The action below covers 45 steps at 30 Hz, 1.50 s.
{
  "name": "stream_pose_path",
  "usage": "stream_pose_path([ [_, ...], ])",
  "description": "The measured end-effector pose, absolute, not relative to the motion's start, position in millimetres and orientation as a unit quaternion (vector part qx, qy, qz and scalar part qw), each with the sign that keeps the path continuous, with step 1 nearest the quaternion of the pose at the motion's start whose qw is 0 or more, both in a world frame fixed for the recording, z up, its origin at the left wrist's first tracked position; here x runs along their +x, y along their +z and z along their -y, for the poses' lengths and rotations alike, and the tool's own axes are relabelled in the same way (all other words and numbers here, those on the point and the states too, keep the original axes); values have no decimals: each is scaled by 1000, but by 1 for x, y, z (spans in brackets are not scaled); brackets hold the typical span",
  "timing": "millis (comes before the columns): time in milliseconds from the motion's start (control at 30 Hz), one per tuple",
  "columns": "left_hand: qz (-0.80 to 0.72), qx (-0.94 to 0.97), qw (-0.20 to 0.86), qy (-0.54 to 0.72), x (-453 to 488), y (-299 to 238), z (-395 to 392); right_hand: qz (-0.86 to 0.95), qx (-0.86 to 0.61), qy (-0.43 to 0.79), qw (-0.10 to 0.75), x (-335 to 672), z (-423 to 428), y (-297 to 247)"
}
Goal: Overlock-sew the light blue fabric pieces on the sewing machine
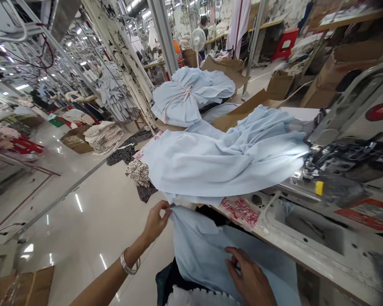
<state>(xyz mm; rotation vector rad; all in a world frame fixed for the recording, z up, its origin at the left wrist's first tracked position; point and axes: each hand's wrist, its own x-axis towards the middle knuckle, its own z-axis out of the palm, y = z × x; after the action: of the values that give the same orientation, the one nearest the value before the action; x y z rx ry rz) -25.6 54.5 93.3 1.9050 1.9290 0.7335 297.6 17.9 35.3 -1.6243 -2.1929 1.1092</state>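
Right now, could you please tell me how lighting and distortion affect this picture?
In the head view, the wide lens bends the ceiling rails, lamps glare off the glossy floor, and the pale blue cloth stays fairly sharp.

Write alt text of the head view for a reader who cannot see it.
The left hand pinches the edge of blue cloth while the right hand rests on it, beside a sewing machine. A cloth heap lies behind.
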Motion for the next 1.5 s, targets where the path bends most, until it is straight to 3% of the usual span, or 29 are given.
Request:
stream_pose_path([
  [400, -691, 687, 135, 178, -12, 67, -46, 782, -582, 207, 81, 256, -61, 34],
  [800, -589, 761, 205, 181, 40, 53, -117, 782, -574, 193, 148, 274, -70, 23],
  [1133, -474, 851, 62, 218, 25, 56, -81, 764, -564, 229, 213, 279, -75, 26],
  [1367, -452, 852, -19, 262, 23, 45, -64, 754, -493, 323, 290, 263, -67, 52],
  [1500, -437, 852, -58, 282, 31, 49, -65, 761, -438, 379, 292, 239, -87, 72],
])
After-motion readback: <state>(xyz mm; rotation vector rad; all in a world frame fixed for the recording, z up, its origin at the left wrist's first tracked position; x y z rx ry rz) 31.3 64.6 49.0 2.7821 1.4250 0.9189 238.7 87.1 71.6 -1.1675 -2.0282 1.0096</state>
